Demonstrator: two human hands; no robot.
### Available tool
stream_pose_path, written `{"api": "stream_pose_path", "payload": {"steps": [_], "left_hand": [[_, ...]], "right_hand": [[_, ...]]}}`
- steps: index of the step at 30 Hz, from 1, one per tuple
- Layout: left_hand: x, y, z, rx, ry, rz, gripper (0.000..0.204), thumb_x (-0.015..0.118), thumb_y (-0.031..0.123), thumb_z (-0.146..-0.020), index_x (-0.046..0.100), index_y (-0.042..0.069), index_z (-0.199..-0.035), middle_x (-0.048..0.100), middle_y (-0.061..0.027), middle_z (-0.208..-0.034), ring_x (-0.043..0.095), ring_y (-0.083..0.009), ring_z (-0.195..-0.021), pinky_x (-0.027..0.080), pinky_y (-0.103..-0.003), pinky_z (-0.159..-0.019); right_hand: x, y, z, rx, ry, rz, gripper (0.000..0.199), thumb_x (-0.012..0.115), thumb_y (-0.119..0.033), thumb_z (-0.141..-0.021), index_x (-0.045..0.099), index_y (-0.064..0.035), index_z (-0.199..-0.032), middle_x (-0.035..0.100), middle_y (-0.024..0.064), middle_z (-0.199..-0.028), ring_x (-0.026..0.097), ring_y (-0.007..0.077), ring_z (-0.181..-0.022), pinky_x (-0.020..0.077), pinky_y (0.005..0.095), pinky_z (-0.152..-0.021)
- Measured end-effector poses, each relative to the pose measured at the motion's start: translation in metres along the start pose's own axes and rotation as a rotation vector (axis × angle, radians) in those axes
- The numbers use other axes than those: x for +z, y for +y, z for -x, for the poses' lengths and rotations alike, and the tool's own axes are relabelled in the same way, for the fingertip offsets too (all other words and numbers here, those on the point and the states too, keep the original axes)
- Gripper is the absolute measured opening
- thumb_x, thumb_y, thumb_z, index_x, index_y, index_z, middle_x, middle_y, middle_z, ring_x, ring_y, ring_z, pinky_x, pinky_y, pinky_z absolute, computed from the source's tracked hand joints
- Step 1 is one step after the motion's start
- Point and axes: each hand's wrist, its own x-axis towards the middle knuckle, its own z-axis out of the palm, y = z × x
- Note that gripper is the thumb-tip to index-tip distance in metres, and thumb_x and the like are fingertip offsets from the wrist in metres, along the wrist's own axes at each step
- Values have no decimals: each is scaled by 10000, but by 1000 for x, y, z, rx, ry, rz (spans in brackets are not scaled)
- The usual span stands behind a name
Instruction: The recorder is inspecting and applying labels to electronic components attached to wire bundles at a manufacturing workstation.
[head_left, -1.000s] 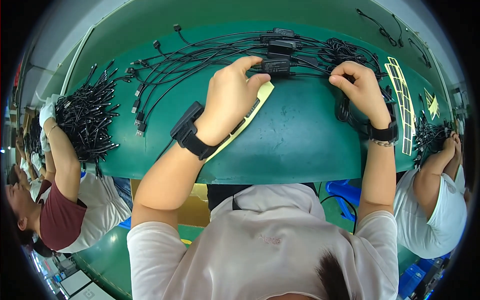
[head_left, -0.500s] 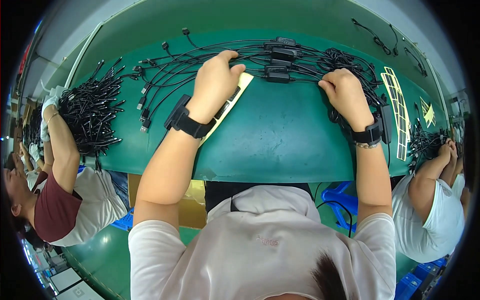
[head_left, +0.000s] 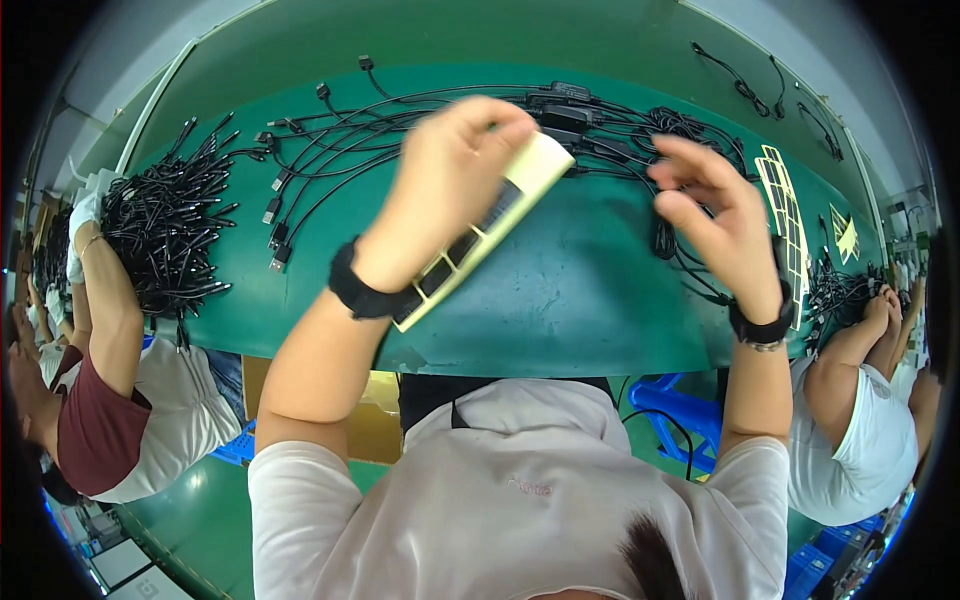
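My left hand holds the label strip in a firm grip, my right hand at 3 o'clock is open, and most cables on the table seem not labelled yet.

The left hand is holding a pale yellow label strip raised above the green table. The right hand is hovering open near black cables lying along the table's far edge. Co-workers' arms are resting at both side edges.
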Motion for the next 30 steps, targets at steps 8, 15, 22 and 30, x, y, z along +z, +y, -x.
{"api": "stream_pose_path", "payload": {"steps": [8,15,22,30], "left_hand": [[13,14,11,-196,-199,332,373,623,194,-881,523,54,-1211,632,-73,-726,589,-125,-634,449,-241,-569],[8,10,14,-139,-383,223,588,566,-58,-814,401,103,-1355,662,-75,-882,588,-95,-775,463,-241,-694],[13,11,16,-143,-307,338,569,587,-22,-832,414,103,-1359,656,-32,-796,516,-38,-701,435,-211,-642],[21,10,18,-292,-274,378,230,594,69,-888,573,-46,-1086,616,28,-720,481,3,-629,387,-166,-553]], "right_hand": [[64,-6,-29,132,8,-553,313,641,19,-822,478,-48,-1081,608,44,-960,583,79,-779,462,205,-650],[55,14,-28,-411,257,432,228,715,-118,-772,656,-75,-988,595,98,-1085,556,208,-977,452,306,-819],[57,13,-28,-497,242,387,242,742,-126,-709,697,-56,-936,631,84,-997,560,256,-959,440,352,-834],[61,16,-22,-590,292,486,213,734,-77,-703,682,-52,-908,648,48,-844,591,224,-812,441,377,-808]]}}
